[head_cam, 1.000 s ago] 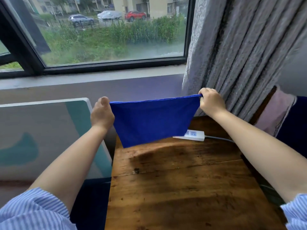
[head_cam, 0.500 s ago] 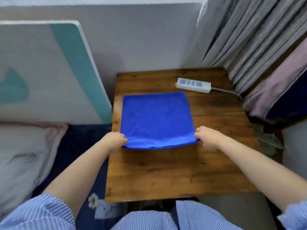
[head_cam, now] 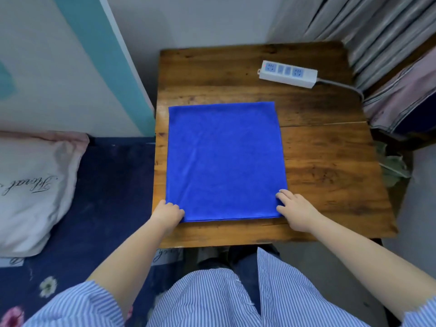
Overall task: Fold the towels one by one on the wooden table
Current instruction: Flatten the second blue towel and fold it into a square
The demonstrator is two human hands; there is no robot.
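Note:
A blue towel (head_cam: 225, 161) lies flat on the wooden table (head_cam: 330, 166), doubled over, with two layered edges along its near side. My left hand (head_cam: 167, 214) is at the towel's near left corner, fingers curled over it and pinching the cloth. At the near right corner my right hand (head_cam: 296, 212) rests with its fingers stretched onto the top of the towel. Both corners are hidden under the hands.
A white power strip (head_cam: 287, 73) with a grey cable lies at the table's far right. Curtains (head_cam: 368, 27) hang behind it. A chair with pink and dark cloth (head_cam: 405, 95) stands to the right. A bed with a pillow (head_cam: 30, 185) is on the left.
The towel went from hanging in the air between both hands to lying flat on the table. My hands came down with it to its near corners, and my right fingers have straightened.

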